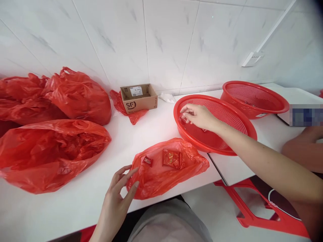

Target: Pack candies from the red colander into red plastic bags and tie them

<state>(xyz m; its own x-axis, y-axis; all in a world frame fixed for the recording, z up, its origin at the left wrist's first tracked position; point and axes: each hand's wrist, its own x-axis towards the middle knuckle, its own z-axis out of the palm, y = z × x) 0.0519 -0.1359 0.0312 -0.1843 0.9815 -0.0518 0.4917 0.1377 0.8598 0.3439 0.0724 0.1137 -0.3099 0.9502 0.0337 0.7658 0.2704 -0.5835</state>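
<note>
My left hand (119, 190) rests at the left end of an open red plastic bag (153, 190), its fingers and thumb spread against the film. Inside that bag lie red packets with gold lettering (172, 159) and one smaller dark red packet (147, 161). Over the left part of a red perforated plastic basket (214, 101) hovers my right hand (198, 116). Its fingers are loosely curved, with a gap to the thumb and nothing discernible between them. A few small, hard-to-make-out items (204, 130) lie on the basket's floor, partly hidden by my right hand and forearm.
Another red basket (254, 97) stands behind on the right. Full red plastic bags (78, 97) and an opened one (50, 168) crowd the left. A small cardboard box (141, 103) sits near the wall. Another person's arm (302, 144) and a red stool (252, 208) are at right.
</note>
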